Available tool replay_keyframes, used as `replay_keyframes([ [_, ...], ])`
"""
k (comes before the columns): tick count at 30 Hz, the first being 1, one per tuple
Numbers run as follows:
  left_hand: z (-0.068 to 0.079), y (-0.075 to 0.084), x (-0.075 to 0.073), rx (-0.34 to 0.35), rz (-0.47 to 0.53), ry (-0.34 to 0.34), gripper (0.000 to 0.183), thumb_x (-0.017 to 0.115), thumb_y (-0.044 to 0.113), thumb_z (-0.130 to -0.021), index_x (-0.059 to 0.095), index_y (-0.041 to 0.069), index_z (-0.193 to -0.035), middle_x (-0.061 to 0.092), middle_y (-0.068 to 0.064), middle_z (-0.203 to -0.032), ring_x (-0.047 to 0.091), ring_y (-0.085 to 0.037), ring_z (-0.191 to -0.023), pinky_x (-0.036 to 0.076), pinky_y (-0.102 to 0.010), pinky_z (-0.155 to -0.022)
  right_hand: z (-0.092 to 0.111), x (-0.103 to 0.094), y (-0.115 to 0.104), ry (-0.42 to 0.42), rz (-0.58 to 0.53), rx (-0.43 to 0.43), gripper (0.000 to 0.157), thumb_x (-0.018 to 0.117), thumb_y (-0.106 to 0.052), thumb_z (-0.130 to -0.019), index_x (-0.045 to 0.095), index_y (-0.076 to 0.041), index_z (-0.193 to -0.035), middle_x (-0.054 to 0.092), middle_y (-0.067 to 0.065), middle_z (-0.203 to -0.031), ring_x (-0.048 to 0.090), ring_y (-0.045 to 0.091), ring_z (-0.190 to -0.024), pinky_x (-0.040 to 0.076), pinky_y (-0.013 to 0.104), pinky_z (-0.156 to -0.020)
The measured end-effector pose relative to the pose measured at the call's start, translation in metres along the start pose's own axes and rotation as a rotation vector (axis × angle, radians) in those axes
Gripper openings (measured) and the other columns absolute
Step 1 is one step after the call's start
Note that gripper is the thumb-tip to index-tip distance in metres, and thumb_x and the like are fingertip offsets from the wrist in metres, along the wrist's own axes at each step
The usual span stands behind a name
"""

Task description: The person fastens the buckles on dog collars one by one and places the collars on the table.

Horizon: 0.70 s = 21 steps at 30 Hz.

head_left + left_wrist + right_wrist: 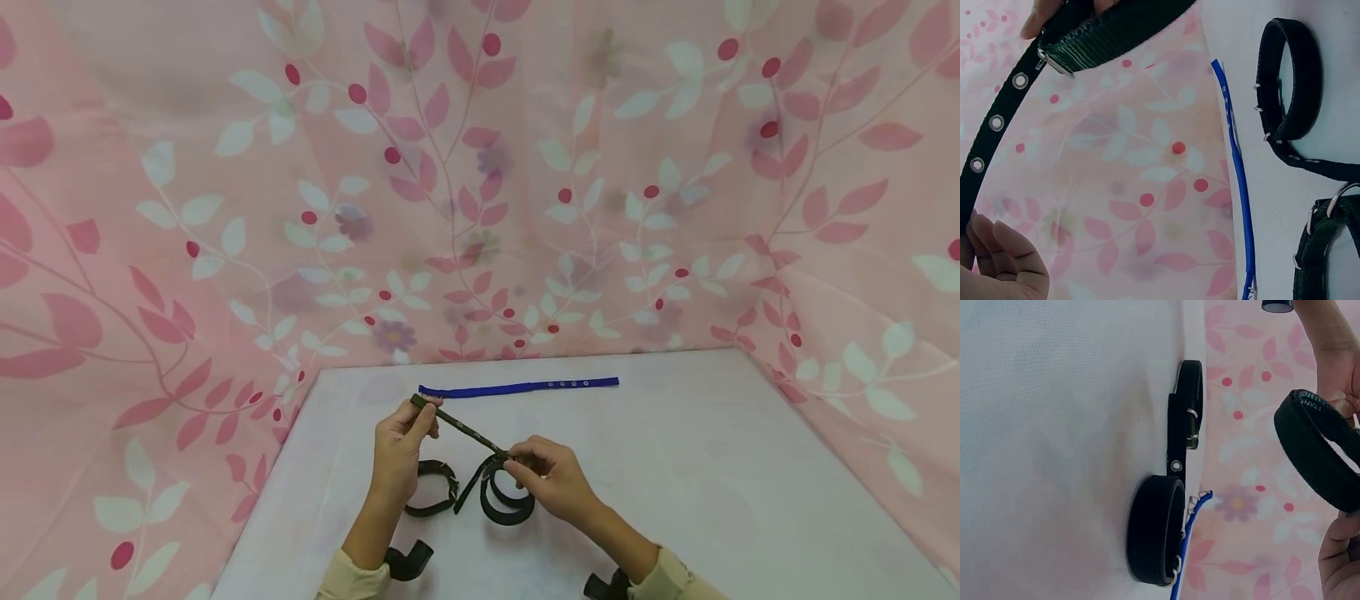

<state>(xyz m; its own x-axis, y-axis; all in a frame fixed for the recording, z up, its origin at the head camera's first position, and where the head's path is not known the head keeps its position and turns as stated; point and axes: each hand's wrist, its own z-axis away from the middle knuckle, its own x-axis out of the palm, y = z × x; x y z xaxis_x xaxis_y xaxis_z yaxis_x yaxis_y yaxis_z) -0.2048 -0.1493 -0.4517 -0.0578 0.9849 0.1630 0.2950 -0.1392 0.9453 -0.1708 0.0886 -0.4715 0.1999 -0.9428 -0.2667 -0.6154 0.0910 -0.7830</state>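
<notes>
Both hands hold a dark green webbing collar [465, 428] raised above the table. My left hand [401, 450] pinches the strap's free end, and metal eyelets line the stretch between the hands. My right hand [558, 479] grips the collar near its metal buckle, seen in the left wrist view, where the band [1122, 44] curves into a loop. Beneath lie two more dark looped collars. One collar [1307, 81] with a strap tail lies farther right, and the other collar [431, 510] sits by my left wrist. In the right wrist view the held loop [1310, 450] hangs between the hands.
A blue collar [517, 388] with eyelets lies stretched out along the back of the white table [712, 467]. Pink leaf-patterned cloth [480, 208] hangs behind the table and at both sides. A dark device [408, 560] is on my left wrist.
</notes>
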Motion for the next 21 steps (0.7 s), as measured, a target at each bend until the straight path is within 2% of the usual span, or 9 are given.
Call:
replay_keyframes([
  [4,0.001,0.000,0.003,0.005,0.023,-0.001,0.027,0.067,0.019,-0.095,0.069,-0.007,-0.104,0.058,-0.003,-0.077,0.056,-0.015,-0.070,0.052,-0.025,-0.069,0.002,0.000,-0.001,-0.003,0.017,-0.006,0.008,0.069,0.006,-0.087,0.067,0.005,-0.095,0.064,0.014,-0.075,0.062,0.020,-0.058,0.052,0.024,-0.051],
  [7,0.003,-0.001,0.006,-0.026,0.021,-0.022,0.027,0.065,0.022,-0.096,0.069,-0.002,-0.108,0.057,-0.004,-0.076,0.056,-0.015,-0.068,0.052,-0.025,-0.069,0.002,-0.001,0.000,0.016,0.008,0.052,0.007,0.069,0.004,-0.088,0.067,0.005,-0.095,0.067,0.016,-0.076,0.065,0.022,-0.059,0.053,0.025,-0.052],
  [11,0.006,-0.003,0.008,-0.067,0.011,-0.036,0.028,0.064,0.025,-0.097,0.067,0.002,-0.113,0.057,-0.005,-0.077,0.055,-0.015,-0.066,0.052,-0.025,-0.067,0.003,-0.001,0.013,0.042,-0.033,0.148,0.008,0.067,0.002,-0.091,0.067,0.005,-0.098,0.071,0.018,-0.081,0.069,0.029,-0.065,0.057,0.029,-0.057],
  [15,0.008,-0.009,0.011,-0.103,-0.024,-0.057,0.029,0.065,0.027,-0.097,0.066,0.003,-0.114,0.058,-0.010,-0.083,0.055,-0.017,-0.067,0.052,-0.025,-0.065,0.006,-0.001,0.027,0.057,-0.051,0.183,0.010,0.066,0.000,-0.092,0.067,0.004,-0.101,0.071,0.018,-0.086,0.071,0.027,-0.068,0.058,0.029,-0.061],
  [17,0.010,-0.014,0.014,-0.139,-0.093,-0.118,0.031,0.065,0.030,-0.096,0.066,0.006,-0.116,0.060,-0.012,-0.090,0.057,-0.018,-0.073,0.053,-0.026,-0.067,0.007,-0.002,0.028,0.071,-0.068,0.198,0.011,0.066,-0.003,-0.093,0.067,0.003,-0.102,0.071,0.019,-0.087,0.072,0.022,-0.068,0.058,0.028,-0.061],
  [21,0.021,-0.026,0.022,-0.181,-0.289,-0.331,0.034,0.065,0.034,-0.096,0.065,0.013,-0.123,0.066,-0.010,-0.108,0.062,-0.016,-0.091,0.053,-0.027,-0.077,0.008,-0.002,0.029,0.087,-0.144,0.235,0.015,0.066,-0.008,-0.094,0.064,0.004,-0.104,0.068,0.026,-0.089,0.071,0.016,-0.071,0.057,0.028,-0.060],
])
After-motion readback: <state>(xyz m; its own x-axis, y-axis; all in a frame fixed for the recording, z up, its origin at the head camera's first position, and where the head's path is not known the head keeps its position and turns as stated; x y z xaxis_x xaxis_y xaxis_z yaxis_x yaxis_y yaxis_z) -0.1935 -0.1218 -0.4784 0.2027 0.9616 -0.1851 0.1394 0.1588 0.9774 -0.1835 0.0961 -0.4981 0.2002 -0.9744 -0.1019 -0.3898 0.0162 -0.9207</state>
